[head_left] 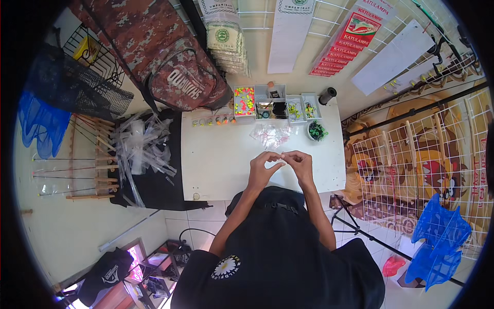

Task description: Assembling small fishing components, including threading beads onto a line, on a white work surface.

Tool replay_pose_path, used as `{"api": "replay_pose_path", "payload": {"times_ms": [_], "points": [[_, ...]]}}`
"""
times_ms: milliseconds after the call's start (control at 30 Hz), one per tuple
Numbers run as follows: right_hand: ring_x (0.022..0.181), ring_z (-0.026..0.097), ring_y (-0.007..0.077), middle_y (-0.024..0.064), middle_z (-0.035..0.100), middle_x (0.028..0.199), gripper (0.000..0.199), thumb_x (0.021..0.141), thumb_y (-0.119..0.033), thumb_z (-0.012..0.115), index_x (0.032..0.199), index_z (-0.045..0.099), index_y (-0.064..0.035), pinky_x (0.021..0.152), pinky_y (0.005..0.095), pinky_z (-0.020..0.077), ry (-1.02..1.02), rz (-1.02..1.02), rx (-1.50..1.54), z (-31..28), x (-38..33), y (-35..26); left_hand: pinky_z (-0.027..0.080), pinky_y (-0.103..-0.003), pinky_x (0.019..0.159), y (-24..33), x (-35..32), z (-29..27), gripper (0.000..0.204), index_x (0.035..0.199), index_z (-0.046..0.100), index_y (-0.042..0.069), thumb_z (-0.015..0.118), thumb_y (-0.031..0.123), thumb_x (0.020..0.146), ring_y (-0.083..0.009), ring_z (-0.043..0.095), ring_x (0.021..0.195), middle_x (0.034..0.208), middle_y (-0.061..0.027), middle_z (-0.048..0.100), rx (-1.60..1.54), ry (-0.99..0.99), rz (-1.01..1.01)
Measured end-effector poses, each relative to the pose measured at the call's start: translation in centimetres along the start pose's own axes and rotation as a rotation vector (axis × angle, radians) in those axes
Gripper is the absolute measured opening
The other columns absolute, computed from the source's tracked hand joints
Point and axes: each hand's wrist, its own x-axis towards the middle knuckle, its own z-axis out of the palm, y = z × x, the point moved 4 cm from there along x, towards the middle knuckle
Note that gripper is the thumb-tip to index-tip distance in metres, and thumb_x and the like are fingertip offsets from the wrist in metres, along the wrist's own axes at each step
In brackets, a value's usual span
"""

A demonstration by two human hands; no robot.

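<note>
My left hand [261,169] and my right hand [300,165] meet above the front of the white table [221,170]. Their fingertips are pinched close together, and whatever lies between them is too small to make out. Just beyond my fingers is a loose pile of small clear plastic bags [270,136]. At the back stands a white box [244,101] of pink, orange and yellow bead-like pieces. Beside it a compartment tray [269,95] holds a small bottle and dark items. Two small white trays [310,109] contain yellow-green pieces. Several small fishing lures [218,121] lie in a row to the left.
A potted plant [317,132] and a black cylinder [328,95] stand at the right. A camouflage bag [180,74] leans at the back left. Crumpled clear plastic [139,147] lies on black cloth. Packets hang from the wall grid, and a black tripod [355,224] stands lower right.
</note>
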Motion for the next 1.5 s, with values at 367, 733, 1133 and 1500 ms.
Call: {"api": "replay_pose_path", "payload": {"times_ms": [367,733,1133,1500], "points": [[0.067,0.062,0.0076,0.0058,0.07,0.074,0.014,0.081,-0.01,0.076,0.086,0.072,0.0025,0.064,0.0219,0.0482,-0.008,-0.047,-0.072,-0.1,-0.1,-0.8,0.053,-0.028,0.074,-0.1,0.1,0.4,0.024,0.097,0.072,0.003,0.079,0.008,0.075,-0.0149,0.067,0.079,0.088,-0.0081,0.071,0.047,0.063,-0.009],[0.068,0.064,0.009,0.0058,0.071,0.071,0.016,0.083,-0.018,0.074,0.086,0.074,-0.0024,0.067,0.0255,0.0479,-0.054,-0.108,-0.173,-0.9,-0.4,-0.9,0.052,-0.03,0.078,-2.2,-0.6,1.0,0.018,0.1,0.073,0.005,0.074,0.012,0.083,-0.0131,0.069,0.08,0.086,-0.0063,0.073,-0.221,0.0,-0.232],[0.063,0.064,0.0128,0.0096,0.069,0.07,0.014,0.079,-0.011,0.073,0.087,0.071,0.0006,0.06,0.0272,0.0497,0.073,-0.158,-0.314,-0.2,-1.6,-2.4,0.05,-0.032,0.069,1.4,-0.9,0.9,0.018,0.098,0.063,0.003,0.066,0.002,0.08,-0.0208,0.061,0.074,0.082,-0.0092,0.066,0.197,0.138,0.047],[0.065,0.06,0.0098,0.0053,0.065,0.07,0.013,0.077,-0.008,0.07,0.086,0.066,0.0006,0.062,0.0242,0.0482,0.105,-0.227,-0.27,-0.5,-0.9,-1.0,0.047,-0.039,0.086,1.8,-0.5,0.0,0.026,0.107,0.063,0.005,0.068,0.006,0.082,-0.0263,0.059,0.093,0.096,-0.009,0.065,0.19,0.036,0.074]]}}
